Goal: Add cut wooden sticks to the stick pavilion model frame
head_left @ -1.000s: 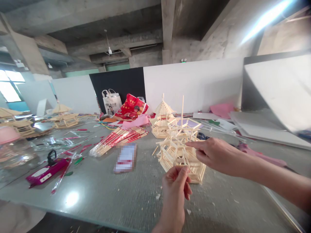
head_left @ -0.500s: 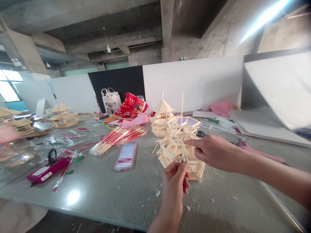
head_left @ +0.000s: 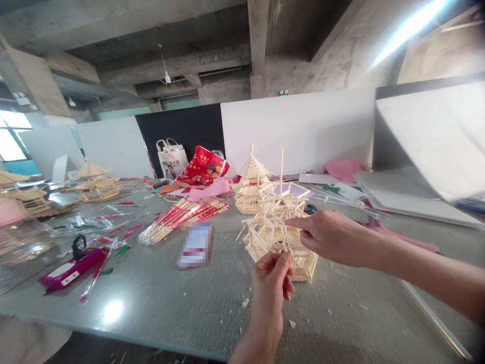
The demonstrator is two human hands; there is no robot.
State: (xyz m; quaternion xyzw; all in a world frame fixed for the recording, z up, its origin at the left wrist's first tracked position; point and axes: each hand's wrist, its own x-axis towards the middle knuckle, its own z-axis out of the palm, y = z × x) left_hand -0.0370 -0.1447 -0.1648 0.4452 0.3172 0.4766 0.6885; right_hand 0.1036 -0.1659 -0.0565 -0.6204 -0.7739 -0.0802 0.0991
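A wooden stick model of a pavilion (head_left: 261,242) stands on the table in front of me, with an open lattice of pale sticks and one tall upright stick. My left hand (head_left: 271,275) is at its near side, thumb and forefinger pinched on a thin wooden stick (head_left: 288,246) that slants up against the frame. From the right, my right hand (head_left: 326,233) reaches in with the index finger stretched out, its tip at the model's middle level. The other fingers of that hand are curled and partly hidden; I see nothing held in them.
Behind the model stands a roofed stick pavilion (head_left: 253,177). Left of it lie bundled sticks (head_left: 182,217), a phone (head_left: 195,245) and a magenta power strip (head_left: 74,270). Bags (head_left: 202,167) lean at the back; white boards (head_left: 413,197) are stacked at right.
The whole view has shifted very slightly. Both hands keep the same place at the model, and nothing is visibly taken up or let go.
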